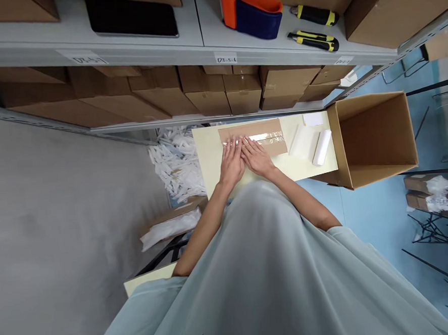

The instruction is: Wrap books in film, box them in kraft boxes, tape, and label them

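A flat brown cardboard box [276, 146] with a shiny strip of clear tape along its length lies on the pale yellow tabletop [208, 158]. My left hand [232, 162] rests on the near left part of the box, fingers stretched out flat. Beside it, my right hand [257, 158] lies on the tape and the box's near edge, its fingers also extended. The fingertips of both hands come close together. To the right on the same tabletop are a white roll [322, 147] and a small white label or card [312, 119].
A large open carton [378, 143] stands at the tabletop's right end. Shredded white paper [180, 162] is piled at the left. The shelf [188, 28] ahead bears a tape dispenser [252, 14], box cutters [315, 15], a dark phone [133, 16] and cartons; more cartons [204, 90] fill the level below.
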`<action>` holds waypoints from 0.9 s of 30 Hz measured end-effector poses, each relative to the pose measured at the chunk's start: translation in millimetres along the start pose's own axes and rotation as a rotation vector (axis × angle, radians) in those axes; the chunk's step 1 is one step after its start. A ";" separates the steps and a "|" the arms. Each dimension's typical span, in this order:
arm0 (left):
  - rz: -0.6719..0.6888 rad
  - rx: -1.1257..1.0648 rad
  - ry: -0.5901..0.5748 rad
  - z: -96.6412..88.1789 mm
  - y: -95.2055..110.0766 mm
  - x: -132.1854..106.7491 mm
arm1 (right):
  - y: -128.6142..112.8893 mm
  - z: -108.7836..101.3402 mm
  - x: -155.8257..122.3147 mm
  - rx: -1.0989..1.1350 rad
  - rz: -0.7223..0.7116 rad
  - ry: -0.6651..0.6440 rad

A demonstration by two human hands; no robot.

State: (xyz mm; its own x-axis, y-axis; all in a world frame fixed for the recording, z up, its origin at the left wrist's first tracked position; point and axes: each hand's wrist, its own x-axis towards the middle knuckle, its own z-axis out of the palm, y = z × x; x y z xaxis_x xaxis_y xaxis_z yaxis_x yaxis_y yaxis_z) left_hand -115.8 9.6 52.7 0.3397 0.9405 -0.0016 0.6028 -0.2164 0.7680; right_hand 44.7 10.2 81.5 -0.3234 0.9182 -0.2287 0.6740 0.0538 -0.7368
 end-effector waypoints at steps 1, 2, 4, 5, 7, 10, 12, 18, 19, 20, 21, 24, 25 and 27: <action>0.003 0.019 -0.023 -1.8 -3.7 1.4 | 7.9 -4.5 -2.0 -0.006 0.005 0.002; 0.001 0.039 -0.035 -3.4 -7.0 2.2 | 18.2 -11.6 -6.1 -0.016 0.016 0.017; -0.009 0.067 -0.036 -5.0 -10.7 2.6 | 43.3 -31.1 -19.0 -0.037 0.069 0.088; -0.014 0.073 -0.032 -4.7 -10.7 2.7 | 56.4 -42.0 -26.5 -0.044 0.106 0.141; -0.033 0.073 -0.016 -1.1 -6.6 3.3 | 78.6 -61.4 -39.7 -0.057 0.156 0.228; -0.098 0.056 0.039 11.2 7.3 7.4 | 90.1 -71.2 -46.0 -0.075 0.145 0.248; -0.120 0.054 0.049 21.6 19.0 12.0 | 82.2 -63.5 -40.2 -0.065 0.109 0.186; -0.049 0.040 -0.097 33.8 37.8 21.8 | 63.0 -48.7 -21.8 0.007 0.044 0.052; -0.065 0.028 -0.087 31.7 35.6 21.6 | 68.0 -53.6 -22.6 0.009 0.056 0.066; -0.091 0.018 -0.063 28.9 31.5 20.7 | 75.3 -59.9 -24.3 0.008 0.072 0.088; -0.125 0.013 -0.030 25.9 25.5 19.3 | 84.4 -67.1 -26.9 0.004 0.089 0.114; -0.267 -0.017 0.104 19.0 -1.8 11.3 | 116.5 -88.6 -38.8 -0.017 0.144 0.194; -0.323 -0.058 0.146 18.2 -12.6 7.3 | 127.2 -94.9 -44.3 -0.020 0.168 0.216; -0.429 -0.219 0.193 19.4 -33.4 -2.7 | 147.0 -105.1 -56.9 -0.012 0.221 0.231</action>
State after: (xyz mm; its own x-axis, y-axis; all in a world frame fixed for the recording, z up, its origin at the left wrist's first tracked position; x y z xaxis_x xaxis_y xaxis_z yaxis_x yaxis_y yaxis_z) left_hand -122.9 9.2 14.6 -0.0569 0.9682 -0.2438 0.4866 0.2401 0.8400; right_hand 232.0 7.1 53.0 -0.0102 0.9730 -0.2307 0.7192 -0.1532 -0.6777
